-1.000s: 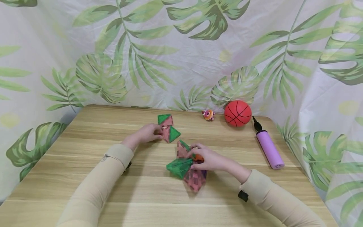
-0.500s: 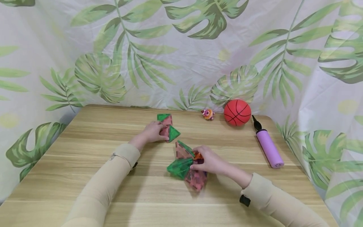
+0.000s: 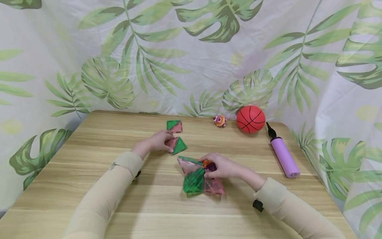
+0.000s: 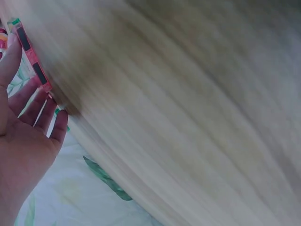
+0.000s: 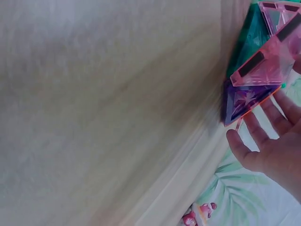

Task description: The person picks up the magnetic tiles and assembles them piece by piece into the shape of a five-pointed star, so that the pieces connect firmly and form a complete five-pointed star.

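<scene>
My left hand (image 3: 158, 141) pinches a pair of triangular magnetic tiles (image 3: 180, 146), one pink and one green, joined into a flat piece on the table. In the left wrist view, thumb and fingers sit at the ends of the pink tile's edge (image 4: 33, 59). Just behind lies a second green-and-pink tile pair (image 3: 176, 127), apart from the first. My right hand (image 3: 225, 167) grips a standing cluster of magnetic tiles (image 3: 194, 181) in green, pink, purple and orange. In the right wrist view, its pink tile (image 5: 268, 56) and purple tile (image 5: 244, 99) face the camera; fingers partly hide the cluster.
A red toy basketball (image 3: 250, 119) stands at the back right of the wooden table (image 3: 149, 212). Left of it is a small pink-and-orange figurine (image 3: 220, 120). A purple hand pump (image 3: 285, 157) with a black nozzle lies near the right edge. A leaf-print cloth hangs behind.
My left hand takes hold of the nearer tile pair and draws it slightly toward me, leaving a gap to the far pair. The right hand turns the cluster, its green part swinging nearer.
</scene>
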`<state>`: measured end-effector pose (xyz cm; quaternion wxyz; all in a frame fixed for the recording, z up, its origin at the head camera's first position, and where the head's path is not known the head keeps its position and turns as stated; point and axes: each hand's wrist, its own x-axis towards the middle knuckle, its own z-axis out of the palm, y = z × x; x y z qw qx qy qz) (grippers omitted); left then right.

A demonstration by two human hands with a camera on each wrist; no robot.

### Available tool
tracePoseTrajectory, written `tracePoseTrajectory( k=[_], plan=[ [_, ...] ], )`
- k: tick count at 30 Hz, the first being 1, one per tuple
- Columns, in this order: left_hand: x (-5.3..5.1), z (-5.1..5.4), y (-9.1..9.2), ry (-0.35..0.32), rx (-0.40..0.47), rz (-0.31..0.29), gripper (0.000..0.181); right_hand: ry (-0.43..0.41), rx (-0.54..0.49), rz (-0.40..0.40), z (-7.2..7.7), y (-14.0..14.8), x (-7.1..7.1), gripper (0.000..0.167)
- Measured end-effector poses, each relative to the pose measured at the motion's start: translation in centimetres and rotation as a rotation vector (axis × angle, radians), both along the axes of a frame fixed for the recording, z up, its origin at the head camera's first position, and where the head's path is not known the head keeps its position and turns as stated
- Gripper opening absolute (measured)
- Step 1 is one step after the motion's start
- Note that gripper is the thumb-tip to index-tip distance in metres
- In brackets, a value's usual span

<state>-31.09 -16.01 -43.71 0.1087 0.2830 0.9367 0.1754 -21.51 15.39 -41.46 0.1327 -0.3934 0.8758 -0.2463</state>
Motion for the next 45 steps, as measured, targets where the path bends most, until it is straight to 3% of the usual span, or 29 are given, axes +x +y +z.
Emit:
tracePoseTrajectory(
  k=[6,11,20,26,33,39,45],
  plan=[
    [-0.2,0.2,-0.8,-0.038,0.019,-0.035,0.064,-0.021,-0.019,0.070,-0.1,0.1,-0.9,0.050],
    [-0.4,0.4,-1.1,-0.056,0.017,-0.043,0.061,0.029,-0.030,0.109,-0.5,0.4,-1.2,0.050],
    [0.1,0.3,-1.1,-0.049,0.015,0.014,0.063,0.057,-0.016,-0.001,0.0,2.0,0.3,0.054],
    [0.9,0.2,-0.8,0.018,-0.014,0.043,0.066,0.020,-0.033,0.020,-0.4,1.9,0.0,0.049],
    [1.0,0.5,-0.7,0.008,0.008,0.081,0.065,-0.019,-0.027,0.028,-0.8,1.8,-0.6,0.048],
    [0.5,0.3,-0.7,-0.043,0.094,0.133,0.059,-0.060,-0.033,0.056,-0.7,1.8,-1.0,0.048],
    [0.2,0.3,-0.4,-0.101,0.230,0.168,0.033,-0.071,-0.103,0.039,-0.8,1.7,-1.6,0.047]
  ],
)
